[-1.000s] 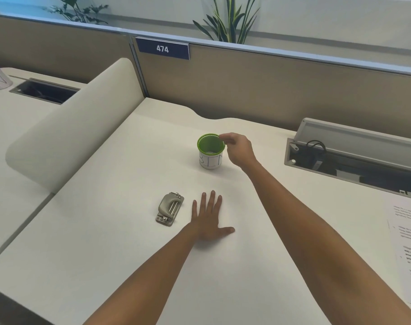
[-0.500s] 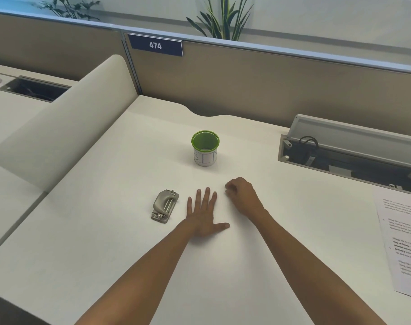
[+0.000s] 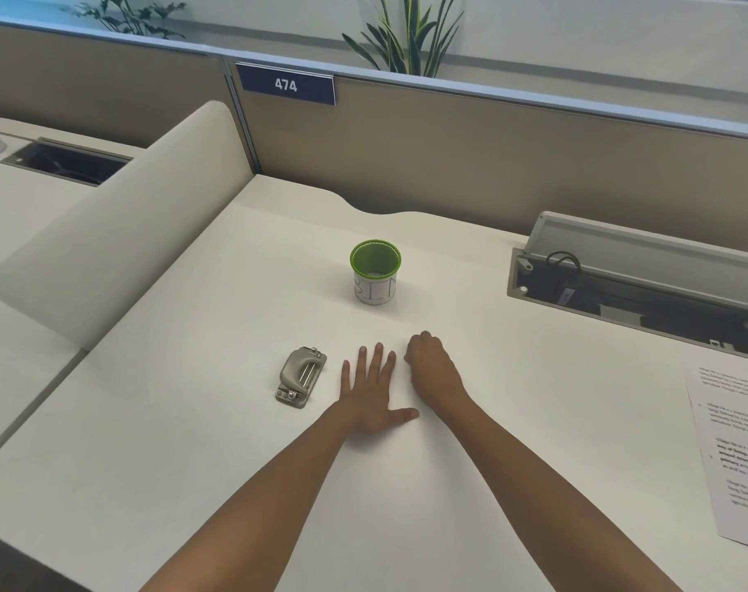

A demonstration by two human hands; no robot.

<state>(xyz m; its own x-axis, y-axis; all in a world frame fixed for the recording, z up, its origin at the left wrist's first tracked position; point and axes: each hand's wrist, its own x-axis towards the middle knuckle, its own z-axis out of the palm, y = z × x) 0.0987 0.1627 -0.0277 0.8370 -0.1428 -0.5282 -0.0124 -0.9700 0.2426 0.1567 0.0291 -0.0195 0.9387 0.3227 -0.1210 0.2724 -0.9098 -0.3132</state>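
Pressing left hand flat on white desk, fingers spread, likely for support. Resting right hand curled beside; cannot tell if anything is inside. Leaving grey metal hole punch untouched just beside left hand, and white paper cup with green rim upright ahead, apart, within reach.

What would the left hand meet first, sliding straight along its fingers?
Probably the cup, straight ahead of the flat left hand; bare desk lies between. It might only graze the cup's right side.

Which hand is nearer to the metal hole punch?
Left. The left hand lies flat just right of the hole punch, not touching it; the right hand, fingers curled, sits farther right, beyond the left.
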